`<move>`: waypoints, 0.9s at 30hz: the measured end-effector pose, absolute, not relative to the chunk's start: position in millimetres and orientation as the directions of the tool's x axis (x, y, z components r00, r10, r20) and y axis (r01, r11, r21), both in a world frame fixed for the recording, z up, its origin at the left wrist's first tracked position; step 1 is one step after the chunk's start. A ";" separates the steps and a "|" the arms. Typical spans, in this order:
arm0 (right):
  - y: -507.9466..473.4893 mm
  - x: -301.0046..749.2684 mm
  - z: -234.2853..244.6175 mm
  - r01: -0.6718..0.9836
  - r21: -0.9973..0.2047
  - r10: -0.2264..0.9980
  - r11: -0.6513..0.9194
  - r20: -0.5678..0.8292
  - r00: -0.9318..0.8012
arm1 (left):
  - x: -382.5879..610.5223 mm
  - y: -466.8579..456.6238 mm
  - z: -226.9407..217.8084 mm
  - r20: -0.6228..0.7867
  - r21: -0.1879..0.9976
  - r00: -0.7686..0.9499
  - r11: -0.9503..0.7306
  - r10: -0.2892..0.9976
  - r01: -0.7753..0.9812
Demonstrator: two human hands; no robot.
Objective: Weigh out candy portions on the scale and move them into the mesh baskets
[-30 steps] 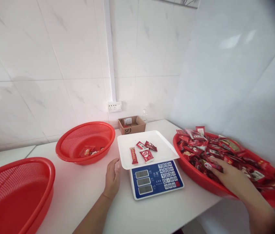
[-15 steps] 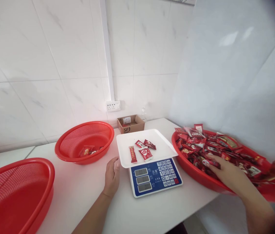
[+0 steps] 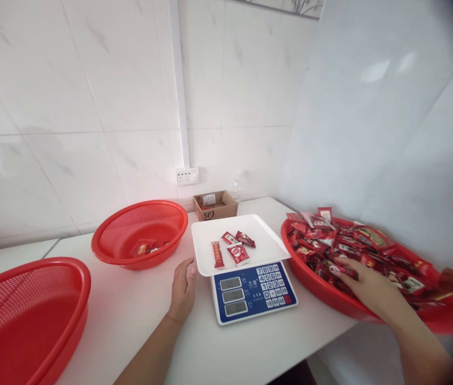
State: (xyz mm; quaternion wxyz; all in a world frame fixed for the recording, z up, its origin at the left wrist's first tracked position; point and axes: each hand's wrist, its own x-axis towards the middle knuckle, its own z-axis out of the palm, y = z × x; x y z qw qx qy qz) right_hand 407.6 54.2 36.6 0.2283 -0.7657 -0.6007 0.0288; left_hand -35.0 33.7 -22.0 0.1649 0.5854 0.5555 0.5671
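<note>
My left hand (image 3: 183, 286) lies flat and open on the white table, just left of a blue-and-white scale (image 3: 250, 291). The scale's white tray (image 3: 206, 259) carries several small red snack packets (image 3: 234, 247). My right hand (image 3: 365, 286) reaches into a red basket (image 3: 310, 283) heaped with red packets (image 3: 350, 243). Its fingers are pressed on a packet (image 3: 342, 270) at the front of the heap.
A red mesh basket (image 3: 140, 232) with a few packets stands behind my left hand. Another large red basket (image 3: 21, 315) sits at the near left. A small cardboard box (image 3: 215, 206) and a wall socket (image 3: 187, 175) are at the back. Tiled walls close the corner.
Both hands stay almost where they were. The view has shifted slightly, and my right hand has drawn a little nearer over the heap.
</note>
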 end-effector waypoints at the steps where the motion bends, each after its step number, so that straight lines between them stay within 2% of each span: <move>1: 53.9 407.2 37.0 0.906 -0.386 0.934 -0.172 0.228 0.275 | -34.6 33.9 -21.9 0.481 0.822 -0.259 -0.330 0.837 0.464; 9: 53.1 407.2 37.9 0.901 -0.389 0.941 -0.192 0.187 0.282 | -35.0 34.7 -21.6 0.487 0.808 -0.244 -0.327 0.839 0.491; 21: 54.1 410.6 34.5 0.918 -0.360 0.940 -0.168 0.223 0.260 | -33.5 36.6 -19.4 0.522 0.777 -0.209 -0.359 0.827 0.517; 27: 51.7 406.9 39.0 0.913 -0.352 0.945 -0.205 0.171 0.279 | -33.5 38.8 -19.9 0.538 0.770 -0.211 -0.374 0.816 0.517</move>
